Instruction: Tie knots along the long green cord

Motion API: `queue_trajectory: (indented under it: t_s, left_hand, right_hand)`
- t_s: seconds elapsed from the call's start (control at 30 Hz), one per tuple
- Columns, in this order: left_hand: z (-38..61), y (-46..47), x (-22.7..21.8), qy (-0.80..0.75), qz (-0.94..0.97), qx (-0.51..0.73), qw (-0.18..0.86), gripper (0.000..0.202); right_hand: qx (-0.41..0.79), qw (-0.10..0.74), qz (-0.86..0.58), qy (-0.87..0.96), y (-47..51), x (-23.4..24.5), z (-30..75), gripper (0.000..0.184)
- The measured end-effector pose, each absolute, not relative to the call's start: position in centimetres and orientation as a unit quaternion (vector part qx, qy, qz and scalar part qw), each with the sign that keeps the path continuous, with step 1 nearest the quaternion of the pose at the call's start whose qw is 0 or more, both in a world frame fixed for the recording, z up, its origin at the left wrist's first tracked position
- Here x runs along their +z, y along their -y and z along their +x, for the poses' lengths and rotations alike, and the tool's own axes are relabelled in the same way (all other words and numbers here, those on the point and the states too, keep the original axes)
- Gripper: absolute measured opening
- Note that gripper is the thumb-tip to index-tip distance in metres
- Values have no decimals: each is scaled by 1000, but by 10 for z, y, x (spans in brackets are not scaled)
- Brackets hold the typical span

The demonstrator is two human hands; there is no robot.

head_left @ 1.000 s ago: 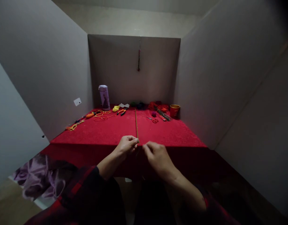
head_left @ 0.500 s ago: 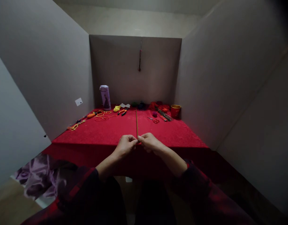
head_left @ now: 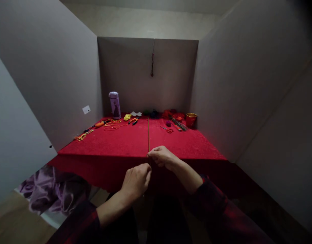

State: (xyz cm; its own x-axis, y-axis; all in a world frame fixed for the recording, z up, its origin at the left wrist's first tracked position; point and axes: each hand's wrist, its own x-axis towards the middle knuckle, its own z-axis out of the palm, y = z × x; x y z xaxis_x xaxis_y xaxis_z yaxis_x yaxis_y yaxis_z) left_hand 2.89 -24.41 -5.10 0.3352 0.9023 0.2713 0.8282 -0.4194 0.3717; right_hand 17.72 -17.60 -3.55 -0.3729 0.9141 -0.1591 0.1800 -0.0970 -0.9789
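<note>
A long thin green stick (head_left: 148,134) rises over the red table (head_left: 120,142), pointing away from me. My right hand (head_left: 161,157) pinches it at the table's near edge. My left hand (head_left: 136,179) is lower, in front of the table edge, fingers closed in a pinch on the stick's lower part or something thin; I cannot make out which.
At the table's back lie a purple flask (head_left: 114,105), yellow and orange cords (head_left: 109,125), pliers (head_left: 132,120), red scissors (head_left: 167,129), yarn balls (head_left: 171,115) and a red cup (head_left: 190,120). Grey panels wall three sides. Purple cloth (head_left: 49,191) lies lower left.
My left hand dropped from the stick at the table edge to a lower spot nearer me. My right hand came up and took the pinch at the edge.
</note>
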Motion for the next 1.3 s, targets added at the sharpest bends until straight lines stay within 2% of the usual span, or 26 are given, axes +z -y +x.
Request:
queue_trajectory:
  t_s: [0.07,0.13,0.23,0.4,0.57,0.8,0.87,0.97,1.1,1.17,1.23,1.3]
  left_hand:
    - [28,246,-53,-509,820,233,123,21]
    - [27,239,-49,-507,790,313,146,24]
    - [29,218,-39,-510,718,436,182,19]
    - [39,184,-36,-477,713,380,346,24]
    - [37,167,-37,-476,712,362,368,31]
    - [37,166,-37,-491,663,390,409,21]
    - [39,172,-35,-487,640,389,450,24]
    - [41,180,-32,-476,608,377,511,30]
    - [36,182,-31,-472,579,387,540,31]
    - [34,180,-31,-469,575,396,542,31]
    - [33,179,-30,-462,579,399,540,32]
    - [33,179,-29,-457,588,399,535,33]
  right_hand:
    - [580,319,-457,594,176,-38,180,20]
    - [577,321,-457,596,176,-39,182,20]
    - [566,323,-458,604,177,-39,183,18]
    - [530,321,-459,637,179,-38,185,14]
    - [456,314,-487,675,179,-37,191,12]
    - [255,326,-527,742,209,-31,182,22]
    - [202,295,-522,774,230,-35,174,23]
    - [196,215,-509,810,257,-48,166,22]
    - [182,108,-506,836,264,-49,178,28]
    - [154,155,-537,815,253,-38,187,31]
    - [132,278,-564,766,238,-25,193,31]
    - [179,368,-559,721,222,-16,191,31]
